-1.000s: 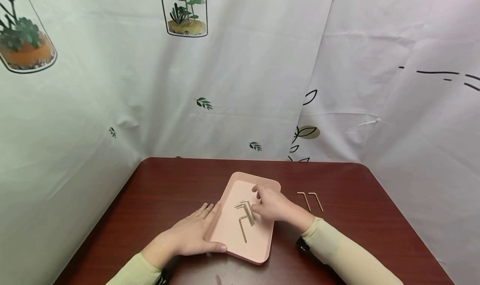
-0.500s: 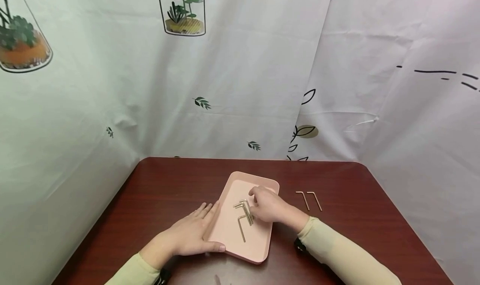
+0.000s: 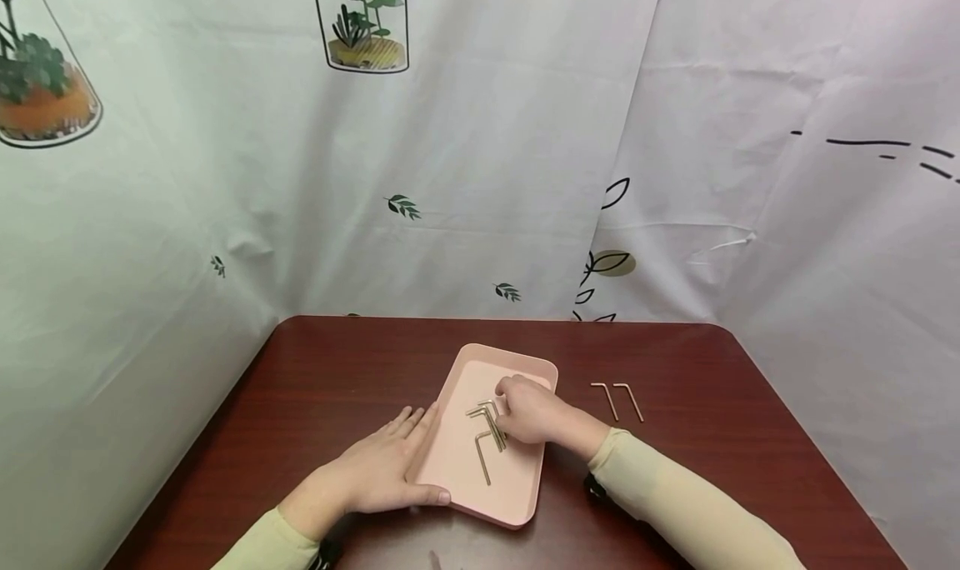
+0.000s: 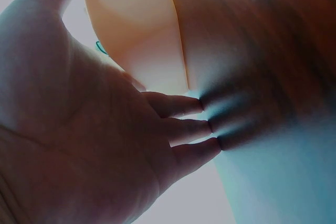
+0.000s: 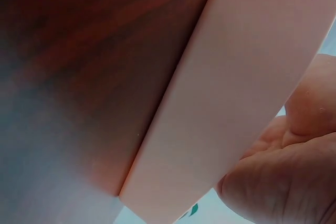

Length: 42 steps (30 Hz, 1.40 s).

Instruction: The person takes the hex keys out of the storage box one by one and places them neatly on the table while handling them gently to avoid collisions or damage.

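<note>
I'm watching the right hand (image 3: 532, 412) — it has edged slightly further over the cluster of bent rods (image 3: 492, 431) in the last second, and its thumb side now covers part of the nearest one. Its fingers are curled, but the tips are hidden, and in the right wrist view the tray wall blocks them too, so I cannot tell whether they pinch a rod.

The cluster lies where it was, about the middle of the pink tray (image 3: 517, 491), with a lone bent rod (image 3: 482, 459) just beside it on the near side. To me that means the work is at the point of taking hold, with nothing lifted yet.

The left hand (image 3: 382, 474) hasn't shifted: fingers straight and a little spread along the tray's left side, thumb at its near-left corner — steadying it, I'd judge. Two more rods (image 3: 611, 402) lie apart on the table (image 3: 360, 362), right of the tray.
</note>
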Available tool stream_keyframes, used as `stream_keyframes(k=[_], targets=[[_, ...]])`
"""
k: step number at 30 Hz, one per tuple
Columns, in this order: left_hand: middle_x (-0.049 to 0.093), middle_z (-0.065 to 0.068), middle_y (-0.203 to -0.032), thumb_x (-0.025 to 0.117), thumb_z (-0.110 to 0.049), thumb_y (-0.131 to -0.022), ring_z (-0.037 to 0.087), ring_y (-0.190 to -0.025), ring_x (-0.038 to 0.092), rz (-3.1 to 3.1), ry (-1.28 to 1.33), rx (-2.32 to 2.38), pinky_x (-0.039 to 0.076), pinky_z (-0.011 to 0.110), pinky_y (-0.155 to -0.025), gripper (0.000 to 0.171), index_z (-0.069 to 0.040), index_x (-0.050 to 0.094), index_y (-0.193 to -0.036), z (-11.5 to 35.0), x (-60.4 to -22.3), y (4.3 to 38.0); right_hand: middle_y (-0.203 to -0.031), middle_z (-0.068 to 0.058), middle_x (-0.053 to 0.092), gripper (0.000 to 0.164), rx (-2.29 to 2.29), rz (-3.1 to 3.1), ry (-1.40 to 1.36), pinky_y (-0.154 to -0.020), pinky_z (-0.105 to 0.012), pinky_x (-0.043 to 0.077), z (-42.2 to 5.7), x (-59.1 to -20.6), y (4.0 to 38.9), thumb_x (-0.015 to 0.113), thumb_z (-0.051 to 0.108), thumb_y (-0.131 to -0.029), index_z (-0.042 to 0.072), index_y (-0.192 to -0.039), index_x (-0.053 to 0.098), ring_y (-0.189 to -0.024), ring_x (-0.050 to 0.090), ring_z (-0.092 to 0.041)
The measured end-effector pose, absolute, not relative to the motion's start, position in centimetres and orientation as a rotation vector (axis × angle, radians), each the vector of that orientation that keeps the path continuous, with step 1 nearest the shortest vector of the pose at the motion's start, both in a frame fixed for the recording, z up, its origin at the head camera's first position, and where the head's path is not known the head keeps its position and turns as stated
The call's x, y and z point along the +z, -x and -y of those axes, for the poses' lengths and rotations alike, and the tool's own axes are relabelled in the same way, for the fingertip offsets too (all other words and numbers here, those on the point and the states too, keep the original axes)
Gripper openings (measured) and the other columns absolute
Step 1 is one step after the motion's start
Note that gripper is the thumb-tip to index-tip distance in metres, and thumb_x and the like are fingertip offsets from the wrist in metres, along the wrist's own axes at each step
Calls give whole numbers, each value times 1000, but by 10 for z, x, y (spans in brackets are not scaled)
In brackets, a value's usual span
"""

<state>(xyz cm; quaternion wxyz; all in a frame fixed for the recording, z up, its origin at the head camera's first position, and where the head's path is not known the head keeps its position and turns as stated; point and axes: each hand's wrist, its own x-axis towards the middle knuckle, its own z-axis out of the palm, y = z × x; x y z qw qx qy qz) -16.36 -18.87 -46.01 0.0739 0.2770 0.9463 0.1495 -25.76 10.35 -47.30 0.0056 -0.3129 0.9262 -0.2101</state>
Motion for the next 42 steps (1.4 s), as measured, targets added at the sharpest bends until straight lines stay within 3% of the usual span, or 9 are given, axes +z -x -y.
stream_keyframes(k=[5, 12, 17, 23, 29, 36, 42], targets=[[30, 26, -178, 66, -85, -93, 53, -163, 30, -2840, -836, 451, 33, 64, -130, 128, 3, 21, -175, 189, -460, 163, -90, -7, 62, 33, -586, -2891, 922, -82, -43, 59, -96, -455, 247, 77, 4, -85, -7, -115, 70, -81, 60, -23], [30, 25, -179, 67, -84, -93, 53, -163, 30, -2840, -838, 451, 33, 64, -130, 128, 3, 21, -176, 188, -459, 163, -86, -6, 58, 26, -608, -2899, 1014, -73, -44, 58, -98, -465, 254, 76, 5, -82, -5, -105, 70, -76, 58, -22], [31, 26, -178, 66, -85, -93, 53, -163, 30, -2842, -837, 452, 33, 64, -130, 128, 3, 21, -176, 188, -461, 163, -79, -1, 54, 16, -539, -2921, 1063, -61, -35, 49, -101, -501, 279, 77, 11, -78, 9, -87, 64, -69, 50, -17], [29, 24, -179, 65, -85, -94, 53, -163, 30, -2843, -849, 451, 33, 63, -130, 128, 3, 21, -175, 188, -460, 163, -66, 6, 48, 26, -387, -2961, 1083, -52, -30, 38, -97, -524, 300, 78, 15, -74, 22, -70, 54, -62, 44, -13], [29, 23, -180, 64, -86, -94, 52, -163, 31, -2840, -853, 444, 33, 63, -130, 128, 3, 21, -175, 189, -459, 164, -55, 9, 42, 29, -366, -2934, 1071, -47, -28, 34, -93, -517, 302, 76, 11, -73, 22, -63, 51, -54, 40, -11], [29, 24, -180, 65, -84, -94, 53, -163, 30, -2841, -858, 448, 33, 64, -130, 127, 4, 21, -175, 189, -460, 165, -54, 10, 34, 34, -328, -2949, 1027, -43, -28, 32, -86, -513, 300, 69, 5, -76, 23, -62, 44, -49, 36, -11], [28, 24, -180, 65, -84, -94, 53, -163, 30, -2838, -856, 454, 33, 64, -130, 127, 3, 22, -175, 189, -460, 164, -59, 2, 43, 30, -253, -2953, 857, -45, -31, 38, -76, -497, 286, 63, 0, -85, 17, -65, 49, -52, 41, -16]])
